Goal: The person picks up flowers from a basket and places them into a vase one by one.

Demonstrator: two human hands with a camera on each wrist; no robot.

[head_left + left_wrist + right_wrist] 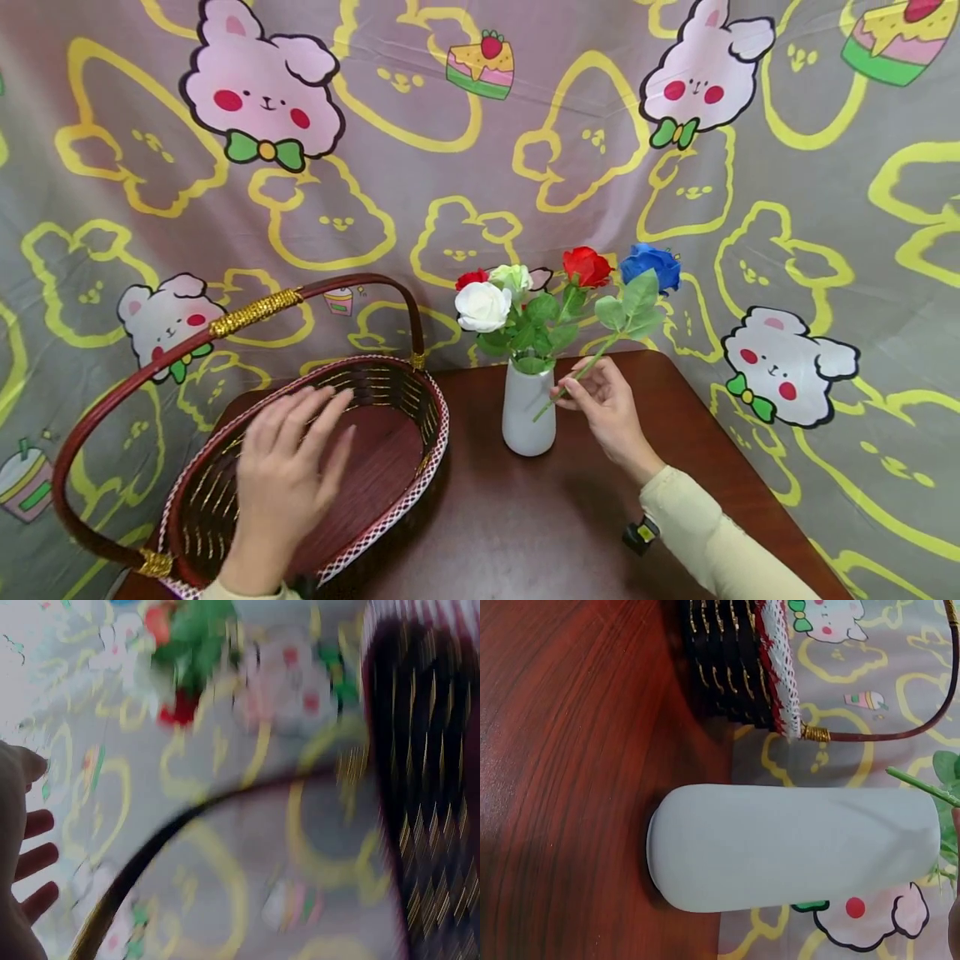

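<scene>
My right hand (607, 408) pinches the green stem of a blue rose (651, 268) between thumb and fingers. The stem slants in front of the white vase (529, 417), its cut end low beside the vase wall; leaves sit below the bloom. In the vase stand a white rose (482, 307), a pale green rose (512, 278) and red roses (587, 267). Over the wicker basket (442, 417), my left hand (288, 467) hovers with spread fingers and holds nothing. In the right wrist view the stem's end (911, 778) shows near the vase's mouth.
The basket has a tall arched handle (255, 312) wrapped in gold, rising on the left. Both basket and vase stand on a dark red wooden table (480, 533). A patterned cloth (450, 167) with rabbits hangs behind. The left wrist view is blurred.
</scene>
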